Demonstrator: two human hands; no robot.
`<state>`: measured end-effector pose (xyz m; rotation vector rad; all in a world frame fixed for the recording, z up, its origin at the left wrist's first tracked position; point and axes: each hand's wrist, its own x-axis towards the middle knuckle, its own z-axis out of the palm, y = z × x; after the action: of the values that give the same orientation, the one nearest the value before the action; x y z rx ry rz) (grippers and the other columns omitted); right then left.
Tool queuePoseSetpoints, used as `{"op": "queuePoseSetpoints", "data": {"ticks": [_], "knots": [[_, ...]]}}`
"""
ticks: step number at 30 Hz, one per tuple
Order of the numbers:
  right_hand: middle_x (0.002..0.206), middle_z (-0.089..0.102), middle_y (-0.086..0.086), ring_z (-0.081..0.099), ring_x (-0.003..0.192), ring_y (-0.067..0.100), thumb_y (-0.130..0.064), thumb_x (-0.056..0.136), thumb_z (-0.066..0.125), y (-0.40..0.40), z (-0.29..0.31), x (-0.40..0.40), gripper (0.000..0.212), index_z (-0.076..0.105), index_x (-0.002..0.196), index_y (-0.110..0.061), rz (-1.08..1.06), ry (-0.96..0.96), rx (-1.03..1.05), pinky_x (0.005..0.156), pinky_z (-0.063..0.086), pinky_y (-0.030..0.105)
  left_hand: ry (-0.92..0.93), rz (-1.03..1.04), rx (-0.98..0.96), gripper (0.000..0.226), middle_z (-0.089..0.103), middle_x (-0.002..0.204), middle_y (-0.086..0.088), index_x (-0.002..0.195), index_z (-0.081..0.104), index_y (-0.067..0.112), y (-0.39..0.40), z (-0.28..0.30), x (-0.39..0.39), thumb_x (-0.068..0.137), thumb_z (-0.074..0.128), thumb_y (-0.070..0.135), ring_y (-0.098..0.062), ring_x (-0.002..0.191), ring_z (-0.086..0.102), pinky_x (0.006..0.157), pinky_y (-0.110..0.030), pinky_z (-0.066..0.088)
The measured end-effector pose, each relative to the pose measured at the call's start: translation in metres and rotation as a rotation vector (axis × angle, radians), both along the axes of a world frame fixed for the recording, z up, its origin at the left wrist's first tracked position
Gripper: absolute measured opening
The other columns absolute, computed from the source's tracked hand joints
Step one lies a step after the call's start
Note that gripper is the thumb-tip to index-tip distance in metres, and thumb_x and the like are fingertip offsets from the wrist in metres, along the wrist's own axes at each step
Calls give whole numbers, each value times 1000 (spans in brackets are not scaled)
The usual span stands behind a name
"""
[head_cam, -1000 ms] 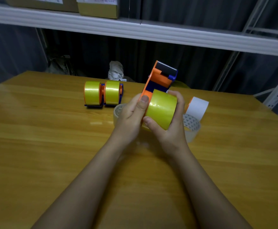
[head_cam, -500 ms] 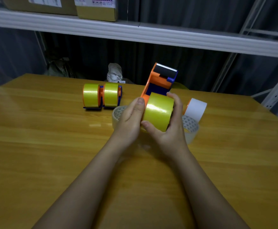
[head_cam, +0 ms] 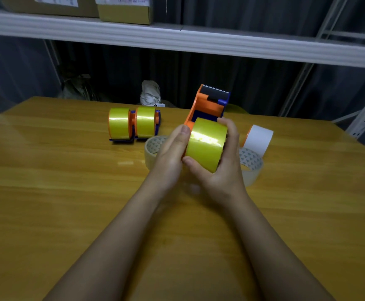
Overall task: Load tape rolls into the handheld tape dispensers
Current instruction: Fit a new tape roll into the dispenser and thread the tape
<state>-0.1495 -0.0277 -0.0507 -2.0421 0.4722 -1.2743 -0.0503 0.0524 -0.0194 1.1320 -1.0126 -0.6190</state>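
Both hands meet above the middle of the wooden table (head_cam: 47,192), working on one orange and blue tape dispenser (head_cam: 207,105). The right hand (head_cam: 218,170) wraps around a yellow tape roll (head_cam: 206,144), thumb curled under its near edge and fingers hooked over its far side, so the roll sits in the palm against the dispenser's body. The left hand (head_cam: 169,157) holds the dispenser from the other side, its thumb lying along the orange side plate just beside the roll; its fingers are hidden behind, so how they grip cannot be told. The dispenser's toothed cutting end rises up and away beyond the fingertips of both hands. Past the left hand, toward the far side of the table, two loaded dispensers (head_cam: 134,124) stand side by side, each carrying a yellow roll. Just behind the left hand lies a clear tape roll (head_cam: 153,146) flat on the table, partly covered by the hand. Beside the right hand, on its outer side, another clear roll (head_cam: 251,166) lies flat, and beyond it stands a white roll (head_cam: 258,140) with an orange edge. A white shelf (head_cam: 177,38) with cardboard boxes (head_cam: 125,9) runs above the far end of the table.
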Motion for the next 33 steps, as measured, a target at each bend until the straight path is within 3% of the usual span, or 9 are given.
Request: {"op": "queuePoseSetpoints", "data": {"ticks": [2,4,7,10,13,16,18,23,33], "knots": [[133,45,7,54,116,24,-60,70,73,0,-1,3,88,27,138,-29,26,-14,62,88,53,42,-8,-4,-18,30,67,78,28,100,57,24,0,0,-3,102,27,24,9,78,64,68,-11,49],[130,49,6,57,113,27,-59,72,72,-1,1,3,79,29,134,-36,79,-55,133,86,53,49,-28,-4,-25,31,68,79,24,103,58,21,-1,-3,-4,101,27,27,7,79,64,65,-11,49],[129,50,5,58,113,26,-55,73,72,0,1,4,74,29,131,-42,115,-87,185,88,52,50,-47,21,-11,36,70,89,12,110,59,18,-2,-5,-4,98,28,33,-3,87,66,67,-17,52],[140,39,2,51,123,26,-67,70,70,1,-2,6,87,24,138,-40,90,-50,184,94,50,50,-35,48,-19,34,70,85,20,106,59,20,-4,-4,-5,103,25,23,3,85,65,71,-12,49],[146,26,-6,39,134,17,-66,66,72,-1,2,-1,101,14,145,-43,57,70,106,102,45,46,11,82,39,32,68,84,29,107,58,27,-2,0,-5,102,27,31,8,86,64,74,-9,48],[145,16,-16,28,140,11,-58,68,74,-3,9,-13,104,9,148,-44,51,173,-104,106,42,43,130,102,98,50,68,113,0,121,60,18,-5,1,1,94,35,52,-17,109,62,97,-39,49],[147,17,-9,28,139,13,-60,69,71,-5,11,-16,98,15,146,-39,15,195,-221,106,42,40,216,101,109,64,65,120,-9,122,61,17,-4,1,1,86,44,66,-25,114,60,101,-49,44],[138,32,6,30,128,7,-65,68,66,-6,8,-14,88,25,139,-32,-73,188,-277,100,39,31,277,110,149,84,63,123,-12,128,57,15,-4,-2,1,72,48,77,-28,116,59,101,-50,44],[133,34,-4,44,120,12,-62,67,69,0,5,-8,87,26,137,-36,-29,153,-137,91,42,16,153,119,165,71,68,110,-10,114,62,22,-3,9,-4,95,3,56,-22,105,64,97,-43,49]]}}
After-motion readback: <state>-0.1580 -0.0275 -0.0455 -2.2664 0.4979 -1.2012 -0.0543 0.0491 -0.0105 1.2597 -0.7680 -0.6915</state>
